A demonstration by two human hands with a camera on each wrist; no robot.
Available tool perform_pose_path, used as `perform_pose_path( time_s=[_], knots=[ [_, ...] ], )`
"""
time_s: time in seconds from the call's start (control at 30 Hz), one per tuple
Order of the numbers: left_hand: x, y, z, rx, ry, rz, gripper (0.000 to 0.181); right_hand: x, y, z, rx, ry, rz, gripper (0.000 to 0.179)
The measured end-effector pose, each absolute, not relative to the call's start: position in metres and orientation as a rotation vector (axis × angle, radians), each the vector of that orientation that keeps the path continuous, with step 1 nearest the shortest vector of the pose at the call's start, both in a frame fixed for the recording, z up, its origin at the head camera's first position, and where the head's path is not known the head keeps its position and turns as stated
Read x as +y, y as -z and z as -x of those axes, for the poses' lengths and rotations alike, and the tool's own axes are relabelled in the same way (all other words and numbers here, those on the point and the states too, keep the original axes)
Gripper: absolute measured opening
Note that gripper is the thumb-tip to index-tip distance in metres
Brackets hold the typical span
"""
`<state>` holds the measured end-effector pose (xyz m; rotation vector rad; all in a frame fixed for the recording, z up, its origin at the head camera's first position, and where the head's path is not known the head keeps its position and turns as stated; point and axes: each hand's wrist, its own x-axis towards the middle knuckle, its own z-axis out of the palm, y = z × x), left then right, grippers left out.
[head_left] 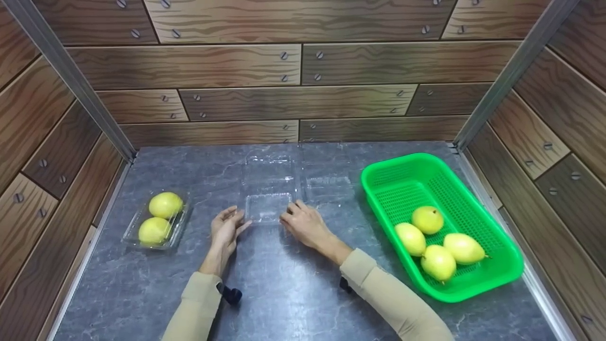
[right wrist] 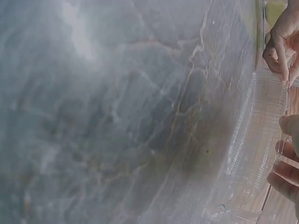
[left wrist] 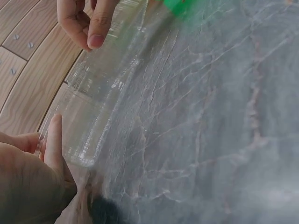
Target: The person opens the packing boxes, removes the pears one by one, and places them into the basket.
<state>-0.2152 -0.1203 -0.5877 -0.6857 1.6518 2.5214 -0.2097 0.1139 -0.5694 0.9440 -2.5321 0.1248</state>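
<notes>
Before me, a clear plastic clamshell box (head_left: 270,206) lies with its lid spread out, partly raised toward the back. My left hand (head_left: 227,228) pinches the rim at its near left corner, one finger straight along the wall in the left wrist view. At the near right corner my right hand (head_left: 305,224) grips the rim between thumb and fingers, which the right wrist view shows with thumb (right wrist: 288,125) on one side of the rim. No fruit sits inside this box.
A second clear box (head_left: 178,237) on the left holds two yellow pears (head_left: 165,205). On the right stands a green plastic basket (head_left: 509,265) with several yellow pears (head_left: 464,248). Another transparent plastic piece (head_left: 329,187) lies behind my right hand. Wood-patterned walls (head_left: 303,66) enclose the grey tabletop.
</notes>
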Motion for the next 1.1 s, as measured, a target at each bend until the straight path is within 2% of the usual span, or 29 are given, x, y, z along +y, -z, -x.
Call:
perform_pose_path(
  time_s=[0.33,0.53,0.77,1.1],
  knots=[
    [-0.120,0.588,0.229,1.653,-2.533,0.679,0.051,0.112,0.568,0.220,-2.578,-0.088,-0.899,0.015],
    [-0.118,0.588,0.238,1.645,-2.535,0.708,0.052,0.111,0.564,0.225,-2.629,-0.018,-0.898,0.008],
    [-0.114,0.584,0.249,1.631,-2.540,0.734,0.051,0.110,0.563,0.232,-2.620,0.056,-0.877,0.021],
    [-0.112,0.581,0.259,1.638,-2.539,0.739,0.049,0.107,0.562,0.241,-2.629,0.141,-0.872,0.023]
  ],
)
